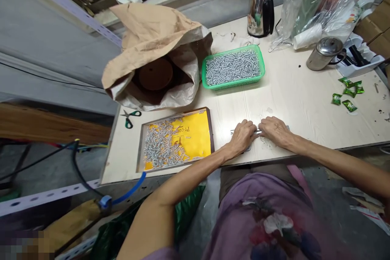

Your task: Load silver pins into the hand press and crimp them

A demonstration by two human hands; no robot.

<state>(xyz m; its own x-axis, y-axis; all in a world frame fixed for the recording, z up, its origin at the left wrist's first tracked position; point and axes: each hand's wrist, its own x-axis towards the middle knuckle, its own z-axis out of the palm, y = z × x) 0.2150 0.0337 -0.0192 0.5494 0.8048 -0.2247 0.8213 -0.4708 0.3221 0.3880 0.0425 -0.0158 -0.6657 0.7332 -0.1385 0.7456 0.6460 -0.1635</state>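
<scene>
in the head view, note left hand (242, 136) and right hand (276, 130) close together near the front edge of the table (243, 105), curled and pinching a small metal piece (258, 132) between facing fingertips, with exact finger placement partly hidden. beneath the hands, note a flat metal strip (232, 133); locate the pin-filled green basket (233, 86) beyond, and the yellow-bottomed tray (199, 130) with loose pins (160, 146) to the left.

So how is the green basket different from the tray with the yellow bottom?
The basket is green; the tray has a yellow bottom and a brown edge on one side. Metal pieces fill the basket right across, but the tray's heap leaves yellow showing. Both hold many small silvery pieces.
</scene>
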